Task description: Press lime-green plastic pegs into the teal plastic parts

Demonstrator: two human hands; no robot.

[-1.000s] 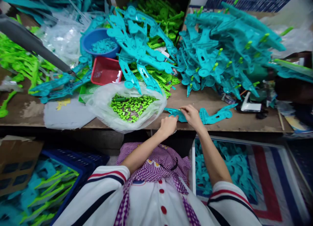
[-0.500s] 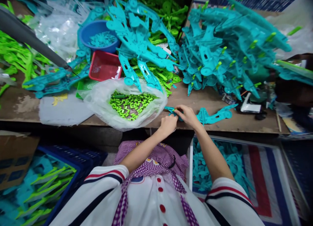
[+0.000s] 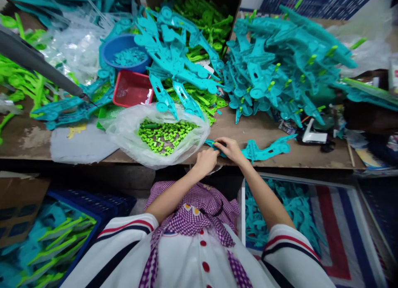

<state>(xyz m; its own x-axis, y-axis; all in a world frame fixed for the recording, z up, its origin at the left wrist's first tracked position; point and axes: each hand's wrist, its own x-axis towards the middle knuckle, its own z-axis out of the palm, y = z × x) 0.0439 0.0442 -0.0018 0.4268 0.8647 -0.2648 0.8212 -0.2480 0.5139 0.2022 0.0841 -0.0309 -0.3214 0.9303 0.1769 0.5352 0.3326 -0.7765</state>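
Note:
A long teal plastic part [image 3: 270, 150] lies along the table's front edge, its left end under my hands. My left hand [image 3: 207, 162] is closed round that left end, with its fingers partly hidden. From the right, my right hand [image 3: 230, 149] reaches over the same part, thumb and fingertips pinched at a small bright green piece against it. Just left of my hands, a clear plastic bag [image 3: 124, 132] stands open, holding many short green plastic pieces [image 3: 164, 134].
Behind the bag are a red basket [image 3: 120, 91] and a blue bowl [image 3: 107, 51] of small teal bits. A tall pile of teal parts [image 3: 264, 68] fills the back right. A grey tool [image 3: 37, 57] hangs at left. Crates of parts [image 3: 102, 221] stand below the table.
Both hands and the teal part sit slightly further left in view, much as the whole scene shifts. My right fingertips stay at the small green piece.

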